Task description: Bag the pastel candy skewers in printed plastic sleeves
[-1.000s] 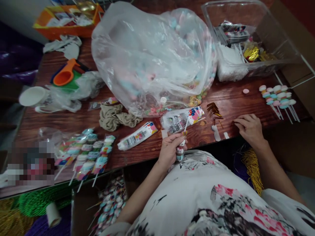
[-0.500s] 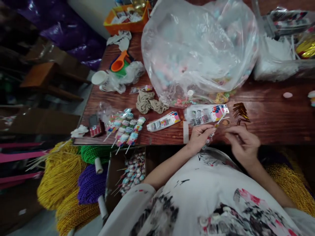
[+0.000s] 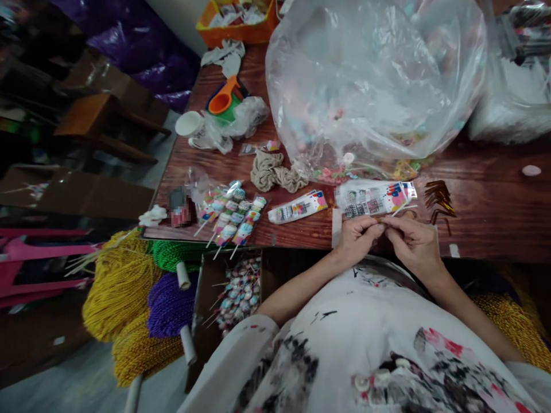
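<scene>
My left hand [image 3: 359, 238] is closed in a pinch at the table's front edge, on a candy stick in a clear wrapper. Its white stick [image 3: 401, 210] pokes out above the fingers, while the candy is mostly hidden behind my hands. My right hand [image 3: 411, 238] pinches close against the left fingertips, on what looks like a thin gold twist tie, barely visible. Just beyond the hands lies a stack of printed clear bags [image 3: 374, 198]. Several loose gold twist ties [image 3: 438, 196] are fanned out to the right.
A big clear plastic bag [image 3: 370, 80] of pastel candy fills the table's back. Wrapped candy skewers [image 3: 236, 215], a beige cloth [image 3: 275, 172] and more printed bags [image 3: 298, 207] lie leftward. Below the edge stand a carton of candy sticks [image 3: 239, 289] and yellow cord bundles [image 3: 114, 289].
My right hand has moved left, closing the gap to the left hand, so the fingertips now meet. The view has shifted slightly, moving the table's things rightward in the picture.
</scene>
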`<control>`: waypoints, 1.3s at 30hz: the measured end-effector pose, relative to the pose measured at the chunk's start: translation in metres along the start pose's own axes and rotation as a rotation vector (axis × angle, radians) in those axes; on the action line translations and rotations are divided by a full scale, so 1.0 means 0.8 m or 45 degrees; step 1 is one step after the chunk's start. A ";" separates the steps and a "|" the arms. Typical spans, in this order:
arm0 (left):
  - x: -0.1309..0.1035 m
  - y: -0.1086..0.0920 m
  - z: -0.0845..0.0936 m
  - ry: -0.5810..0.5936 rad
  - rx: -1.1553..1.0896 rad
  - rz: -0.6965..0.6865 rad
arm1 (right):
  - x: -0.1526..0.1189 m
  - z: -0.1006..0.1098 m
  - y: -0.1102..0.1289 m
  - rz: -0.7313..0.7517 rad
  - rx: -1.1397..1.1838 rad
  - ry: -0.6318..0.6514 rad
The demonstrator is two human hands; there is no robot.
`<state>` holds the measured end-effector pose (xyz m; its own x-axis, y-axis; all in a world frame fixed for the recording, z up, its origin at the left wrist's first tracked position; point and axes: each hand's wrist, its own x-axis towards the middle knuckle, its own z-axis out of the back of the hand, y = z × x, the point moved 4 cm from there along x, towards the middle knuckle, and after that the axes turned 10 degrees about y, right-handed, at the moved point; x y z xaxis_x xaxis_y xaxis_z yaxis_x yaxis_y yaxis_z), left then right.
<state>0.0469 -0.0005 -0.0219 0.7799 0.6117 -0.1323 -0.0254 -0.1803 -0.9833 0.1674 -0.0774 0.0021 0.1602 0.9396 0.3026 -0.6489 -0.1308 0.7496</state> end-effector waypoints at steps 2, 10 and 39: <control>0.002 -0.001 -0.001 0.005 -0.056 0.027 | -0.003 -0.003 -0.002 -0.027 0.015 0.004; 0.004 -0.005 -0.007 0.036 -0.184 0.136 | -0.027 -0.006 -0.015 -0.117 0.091 -0.235; 0.004 -0.035 -0.034 1.176 -0.278 0.887 | -0.041 0.060 0.039 0.868 -0.277 0.315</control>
<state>0.0672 -0.0147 0.0089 0.7995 -0.4450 -0.4036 -0.5873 -0.4380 -0.6806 0.1772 -0.1276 0.0435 -0.4841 0.7199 0.4974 -0.6807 -0.6670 0.3029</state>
